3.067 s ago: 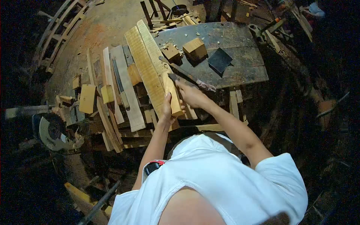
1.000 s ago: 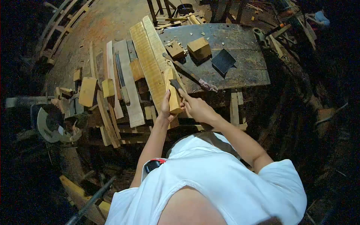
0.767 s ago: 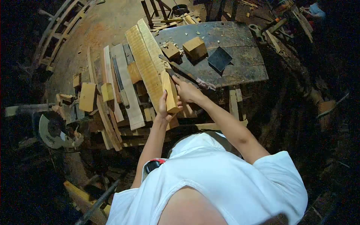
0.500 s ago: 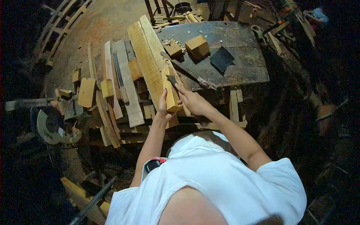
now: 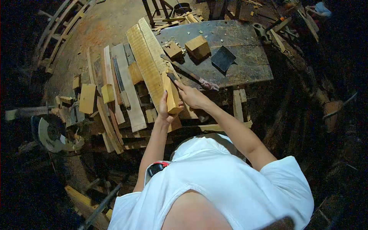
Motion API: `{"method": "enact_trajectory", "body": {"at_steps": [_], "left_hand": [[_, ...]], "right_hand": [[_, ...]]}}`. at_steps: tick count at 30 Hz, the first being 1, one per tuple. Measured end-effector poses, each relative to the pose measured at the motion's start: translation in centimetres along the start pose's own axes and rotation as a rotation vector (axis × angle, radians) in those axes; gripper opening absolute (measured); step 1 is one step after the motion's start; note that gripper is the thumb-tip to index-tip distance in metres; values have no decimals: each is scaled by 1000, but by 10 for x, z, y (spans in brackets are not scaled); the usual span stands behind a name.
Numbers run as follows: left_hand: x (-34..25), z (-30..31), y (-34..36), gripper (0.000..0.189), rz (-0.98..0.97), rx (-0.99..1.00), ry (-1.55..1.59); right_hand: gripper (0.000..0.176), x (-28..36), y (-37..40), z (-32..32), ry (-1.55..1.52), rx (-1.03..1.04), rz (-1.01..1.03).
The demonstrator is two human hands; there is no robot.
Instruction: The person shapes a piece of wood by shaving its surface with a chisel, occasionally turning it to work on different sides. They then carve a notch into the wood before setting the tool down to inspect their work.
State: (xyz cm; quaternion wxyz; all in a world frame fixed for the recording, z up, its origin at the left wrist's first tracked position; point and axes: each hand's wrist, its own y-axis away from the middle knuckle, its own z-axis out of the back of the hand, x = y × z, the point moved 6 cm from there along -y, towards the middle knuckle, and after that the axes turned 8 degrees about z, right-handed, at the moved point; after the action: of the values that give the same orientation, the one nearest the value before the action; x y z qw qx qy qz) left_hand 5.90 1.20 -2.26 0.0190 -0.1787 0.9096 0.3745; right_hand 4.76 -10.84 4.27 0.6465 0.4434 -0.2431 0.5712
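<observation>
My left hand (image 5: pixel 165 109) is closed around the lower end of a yellow wooden block (image 5: pixel 171 93), thumb along its left side. The block is held tilted, its far end by the long boards. In my right hand (image 5: pixel 191 96) is a small dark piece of sandpaper (image 5: pixel 172 77), pressed on the block's upper part. The fingers partly hide the sandpaper. Just beyond lies a long dark tool, apparently a file (image 5: pixel 184 70), with a cloth-wrapped end (image 5: pixel 209 84).
On the dark workbench (image 5: pixel 245 71) are two wooden blocks (image 5: pixel 197 46) and a black square sheet (image 5: pixel 223 58). Long boards (image 5: pixel 147 61) and wood strips (image 5: pixel 131 88) lie to the left. A round-bladed saw (image 5: pixel 50 134) stands at far left.
My right hand and the sandpaper have slid up and left along the block, toward its far end. My left hand still grips the block. The view has shifted slightly.
</observation>
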Motion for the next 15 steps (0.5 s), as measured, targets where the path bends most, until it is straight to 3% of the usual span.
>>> {"method": "enact_trajectory", "body": {"at_steps": [2,3,5,9,11,15], "left_hand": [[3,-4,1,51,-55,-43,-169],[1,-5,3,51,-118,-93,-337],[-3,-3,-2,51,-159,-50,-295],[5,-5,-2,53,-67,-42,-207],[6,4,-1,51,-48,-173,-232],[2,-3,-3,48,-91,-178,-307]], "right_hand": [[49,5,7,6,30,12,-25],[49,14,21,7,-134,53,-107],[49,-5,28,-14,-50,-31,7],[49,-8,14,-8,-142,15,-44],[49,-33,-28,-12,69,-108,16],[51,-7,4,-2,-9,-7,-21]]}}
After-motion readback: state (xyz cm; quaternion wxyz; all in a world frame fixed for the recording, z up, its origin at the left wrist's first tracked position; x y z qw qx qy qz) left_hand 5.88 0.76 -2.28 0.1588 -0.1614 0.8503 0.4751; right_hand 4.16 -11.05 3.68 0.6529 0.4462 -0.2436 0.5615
